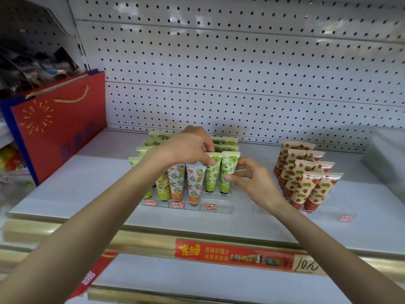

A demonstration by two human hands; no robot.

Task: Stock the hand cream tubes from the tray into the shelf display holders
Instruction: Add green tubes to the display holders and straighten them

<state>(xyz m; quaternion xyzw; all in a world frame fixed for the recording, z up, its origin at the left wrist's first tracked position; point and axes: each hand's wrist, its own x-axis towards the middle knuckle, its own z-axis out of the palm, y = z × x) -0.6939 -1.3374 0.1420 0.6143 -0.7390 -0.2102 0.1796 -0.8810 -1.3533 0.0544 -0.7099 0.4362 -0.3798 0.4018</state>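
A clear acrylic display holder (pixel 219 208) stands on the white shelf and holds rows of upright hand cream tubes. Orange-print tubes (pixel 195 183) fill the front middle, yellow-green ones (pixel 140 151) the left rows. My left hand (pixel 188 148) reaches over the holder and pinches the top of a green-print tube (pixel 211 175). Beside it, my right hand (pixel 252 178) holds the neighbouring green-print tube (pixel 228 170) with thumb and fingers at its right side. A second holder with strawberry-print tubes (pixel 306 178) stands to the right. No tray is in view.
A red and blue gift bag (pixel 57 126) stands at the shelf's left end. White pegboard (pixel 241 73) backs the shelf. A red promo strip (pixel 236 254) runs along the gold shelf edge. A loose price tag (pixel 346 218) lies at the front right. A pale object (pixel 385 154) sits far right.
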